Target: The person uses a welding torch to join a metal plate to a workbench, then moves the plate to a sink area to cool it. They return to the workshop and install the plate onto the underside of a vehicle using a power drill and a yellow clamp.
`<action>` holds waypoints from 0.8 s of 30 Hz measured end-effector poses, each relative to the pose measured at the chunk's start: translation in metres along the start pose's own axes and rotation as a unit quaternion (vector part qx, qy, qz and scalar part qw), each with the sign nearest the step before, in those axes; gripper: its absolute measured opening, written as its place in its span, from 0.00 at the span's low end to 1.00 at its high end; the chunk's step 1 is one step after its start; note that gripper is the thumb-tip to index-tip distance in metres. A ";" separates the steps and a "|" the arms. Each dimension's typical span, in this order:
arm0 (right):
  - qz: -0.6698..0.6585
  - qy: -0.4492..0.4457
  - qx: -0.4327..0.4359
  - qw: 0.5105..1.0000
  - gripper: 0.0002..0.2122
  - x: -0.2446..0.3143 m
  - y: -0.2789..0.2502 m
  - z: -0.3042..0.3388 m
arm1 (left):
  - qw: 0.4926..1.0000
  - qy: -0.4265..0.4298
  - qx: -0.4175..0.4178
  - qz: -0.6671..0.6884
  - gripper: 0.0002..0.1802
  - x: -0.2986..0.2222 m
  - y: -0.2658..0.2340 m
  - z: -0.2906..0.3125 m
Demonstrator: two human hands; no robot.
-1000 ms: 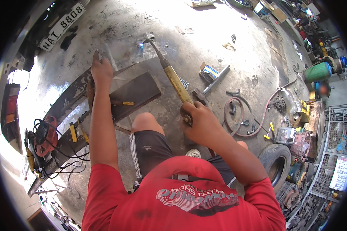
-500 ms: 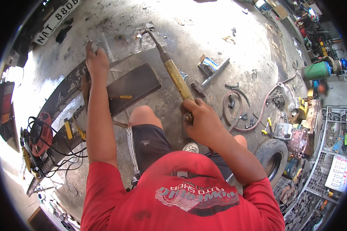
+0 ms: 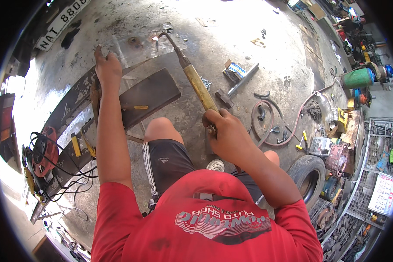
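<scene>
My right hand [image 3: 227, 131] is wrapped round the rear of a gas welding torch [image 3: 198, 86] with a long yellowish handle. Its hooked nozzle reaches a bright glowing spot at the edge of a thin metal sheet [image 3: 139, 48]. My left hand [image 3: 108, 70] is stretched out at the sheet's left end, its fingers partly curled; what they grip is too small and hidden to name. Under that forearm lies a dark flat metal piece [image 3: 150, 98] with a small yellow-handled tool [image 3: 141, 107] on it. A long curved dark panel [image 3: 65, 109] runs along the left.
A hammer [image 3: 238, 87] and a small blue-white box [image 3: 236, 70] lie right of the torch. Beyond are a coiled hose [image 3: 273, 126], a tyre [image 3: 309, 177] and a green gas cylinder [image 3: 358, 78]. A red cable reel [image 3: 46, 150] with loose black cords stands left.
The view has shifted slightly. Both hands hold nearly the same pose, and the torch nozzle stays at the glowing spot on the sheet, with only a slight shift.
</scene>
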State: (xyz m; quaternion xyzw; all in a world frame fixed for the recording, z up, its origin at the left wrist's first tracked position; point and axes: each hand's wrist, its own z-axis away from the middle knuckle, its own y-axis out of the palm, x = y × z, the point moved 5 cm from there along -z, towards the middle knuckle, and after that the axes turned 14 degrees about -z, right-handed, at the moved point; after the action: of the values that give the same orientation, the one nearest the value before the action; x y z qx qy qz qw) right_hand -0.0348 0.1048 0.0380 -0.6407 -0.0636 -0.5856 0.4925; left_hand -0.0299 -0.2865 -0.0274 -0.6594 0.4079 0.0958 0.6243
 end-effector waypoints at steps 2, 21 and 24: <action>-0.001 0.003 0.001 1.000 0.11 0.000 0.000 0.000 | 1.000 0.002 -0.002 -0.003 0.34 -0.001 0.000 0.001; 0.007 0.027 0.024 0.999 0.13 0.000 0.003 -0.001 | 0.999 0.021 -0.025 0.013 0.35 0.008 0.007 -0.004; 0.009 0.025 0.023 0.999 0.13 0.002 0.003 0.000 | 0.999 0.034 -0.029 0.001 0.35 0.007 0.006 -0.004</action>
State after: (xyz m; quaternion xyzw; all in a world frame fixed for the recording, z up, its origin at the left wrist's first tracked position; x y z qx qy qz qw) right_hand -0.0328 0.1022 0.0382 -0.6151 -0.0587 -0.5954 0.5135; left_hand -0.0307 -0.2926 -0.0353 -0.6798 0.4261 0.0859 0.5908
